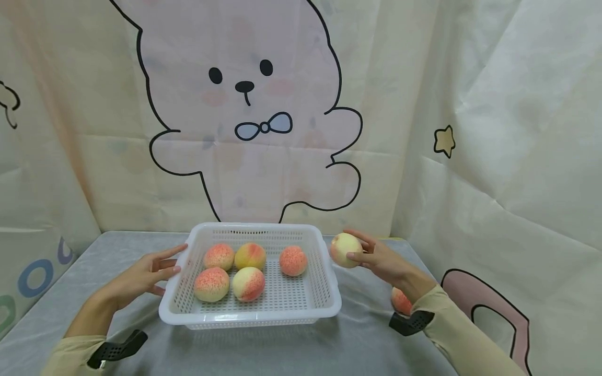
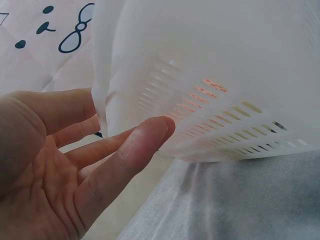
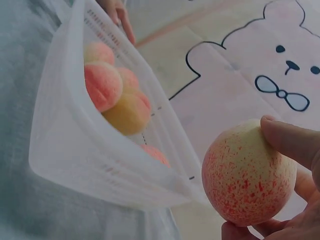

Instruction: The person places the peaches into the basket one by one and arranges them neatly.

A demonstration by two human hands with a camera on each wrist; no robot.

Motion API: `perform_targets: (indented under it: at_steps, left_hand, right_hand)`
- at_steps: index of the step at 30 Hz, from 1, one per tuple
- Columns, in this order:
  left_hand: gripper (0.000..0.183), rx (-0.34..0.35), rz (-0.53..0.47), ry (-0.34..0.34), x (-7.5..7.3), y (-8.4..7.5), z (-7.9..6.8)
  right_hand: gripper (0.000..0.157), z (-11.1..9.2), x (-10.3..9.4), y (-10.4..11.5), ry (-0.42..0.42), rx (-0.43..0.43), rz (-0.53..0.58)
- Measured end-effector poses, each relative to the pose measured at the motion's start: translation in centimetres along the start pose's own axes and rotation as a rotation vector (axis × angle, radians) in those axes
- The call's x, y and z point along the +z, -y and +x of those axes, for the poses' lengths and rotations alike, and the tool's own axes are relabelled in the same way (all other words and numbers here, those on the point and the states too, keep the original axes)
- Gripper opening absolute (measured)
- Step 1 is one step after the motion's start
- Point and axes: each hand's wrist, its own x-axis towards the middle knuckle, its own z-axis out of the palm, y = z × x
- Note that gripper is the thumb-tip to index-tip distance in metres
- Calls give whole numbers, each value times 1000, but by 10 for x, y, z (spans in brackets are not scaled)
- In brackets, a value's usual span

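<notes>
A white plastic basket (image 1: 282, 308) stands on the table, with several peaches inside, among them a yellow-and-red peach (image 1: 250, 256) and a red-speckled peach (image 1: 211, 284). At its left side, my left hand (image 1: 136, 277) has its fingers extended against the rim; the left wrist view shows the fingertips (image 2: 150, 132) right at the slotted wall. My right hand (image 1: 383, 258) holds a pale peach (image 1: 346, 250) between thumb and fingers, just outside the right rim. Red speckles cover the lower part of that held peach (image 3: 250, 175) in the right wrist view.
Another red peach (image 1: 401, 301) lies on the grey tablecloth (image 1: 367, 334), partly hidden by my right wrist. Behind the table hangs a cream curtain (image 1: 385, 68) with a cartoon bear, and similar curtains enclose both sides.
</notes>
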Motion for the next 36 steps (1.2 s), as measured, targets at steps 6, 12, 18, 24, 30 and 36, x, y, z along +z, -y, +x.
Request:
perform_targets:
  at_steps: [6,12,18,24,30,36]
  left_hand:
    - [76,-2,-3,4,0,-1,1]
    - [76,-5,3,7,0,-3,2]
    - [76,-7,8,-3,0,-4,1]
    - [76,-2,17,-10,-1,-5,0]
    - [76,7,11,-5,-1,-4,-1]
    - [77,3,12,-9,0,-3,-2]
  right_hand:
    - [69,5,18,9,39,-6,-9]
    - [69,13,40,14,86,-18,-23]
    - [68,22,67,22,155,-35,-56]
    - [64,32,93,25,214,-29,-63]
    - [61,40,110,16,253,-20,-77]
    - [58,46,121,9,303,-26,-127]
